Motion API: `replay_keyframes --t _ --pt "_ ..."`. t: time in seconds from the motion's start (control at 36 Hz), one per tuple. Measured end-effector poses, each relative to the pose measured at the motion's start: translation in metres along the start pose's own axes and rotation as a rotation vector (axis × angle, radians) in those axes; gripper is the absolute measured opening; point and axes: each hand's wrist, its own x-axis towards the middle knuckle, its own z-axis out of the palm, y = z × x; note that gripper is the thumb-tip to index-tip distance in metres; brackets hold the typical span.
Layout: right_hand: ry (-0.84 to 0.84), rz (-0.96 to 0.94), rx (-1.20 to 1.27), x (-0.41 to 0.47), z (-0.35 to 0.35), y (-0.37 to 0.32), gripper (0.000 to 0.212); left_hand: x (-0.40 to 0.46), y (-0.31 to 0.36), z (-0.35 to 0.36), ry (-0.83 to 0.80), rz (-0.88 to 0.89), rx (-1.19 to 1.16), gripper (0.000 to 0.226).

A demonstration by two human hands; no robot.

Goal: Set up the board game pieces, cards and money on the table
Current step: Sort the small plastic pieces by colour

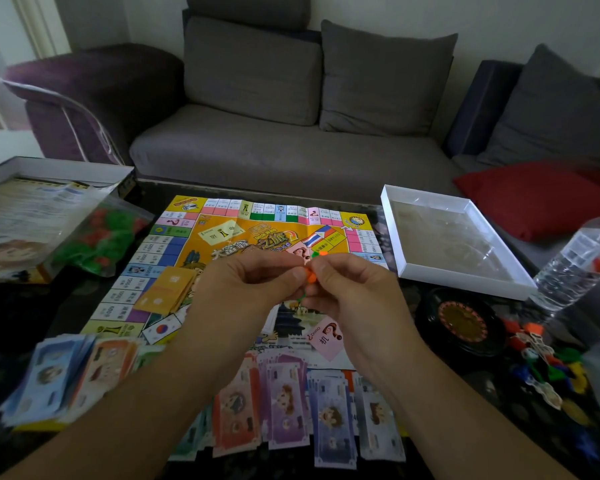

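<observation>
Head view: left hand (257,282) & right hand (347,289) both pinch small orange piece (311,276) w/ fingertips. Prob light, stiff plastic, slippery; grip by base.

Small orange plastic piece (311,276) at frame centre mostly hidden between pinching fingertips; shape not determinable. Printed paper sheet (32,216) at left edge blurred, cut off. Clear plastic water bottle (579,261) cut by right edge. Board text illegible.
</observation>
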Motion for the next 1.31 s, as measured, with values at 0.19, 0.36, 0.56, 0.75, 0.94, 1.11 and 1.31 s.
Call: replay_keyframes --t 0.19,0.36,0.56,0.75,0.94,1.11,1.31 --pt "0.077 0.060 0.107 0.001 0.007 0.005 0.007 0.002 -0.002 0.003 0.022 0.052 0.165 0.016" --pt "0.037 0.005 0.052 0.001 0.002 0.003 0.007 0.003 0.006 -0.004 -0.046 0.099 0.223 0.016" --pt "0.027 -0.066 -0.092 0.001 0.001 0.001 0.005 0.005 0.013 -0.007 -0.092 0.173 0.377 0.016" --pt "0.004 -0.137 -0.256 0.000 0.000 -0.003 0.005 0.005 0.018 -0.009 -0.120 0.201 0.532 0.018" --pt "0.001 -0.115 -0.158 0.000 0.002 0.002 0.004 0.005 0.016 -0.010 -0.112 0.182 0.440 0.023" --pt "0.012 -0.121 -0.120 0.000 0.001 0.004 0.004 0.003 0.014 -0.007 -0.073 0.174 0.413 0.022" --pt "0.005 -0.134 -0.093 -0.002 0.004 0.005 0.003 0.001 0.014 -0.009 -0.053 0.175 0.351 0.021"
